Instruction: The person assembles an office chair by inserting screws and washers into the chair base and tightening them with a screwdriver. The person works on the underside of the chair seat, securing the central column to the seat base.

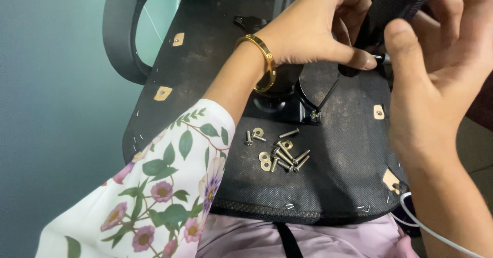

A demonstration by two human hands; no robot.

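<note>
Chair underside (339, 155) is showing black fabric, dusty, with tan tags at nine and four o'clock. Screws and washers (277, 153) are showing silver and brass. Bracelet (264, 63) is showing gold. Sleeve (164, 186) is showing white with green leaves, purple flowers. Screwdriver handle (390, 6) is showing black.

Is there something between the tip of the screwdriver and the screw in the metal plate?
Nothing visible. The screwdriver, held by both the left hand and right hand, has its tip already on the screw.
</note>
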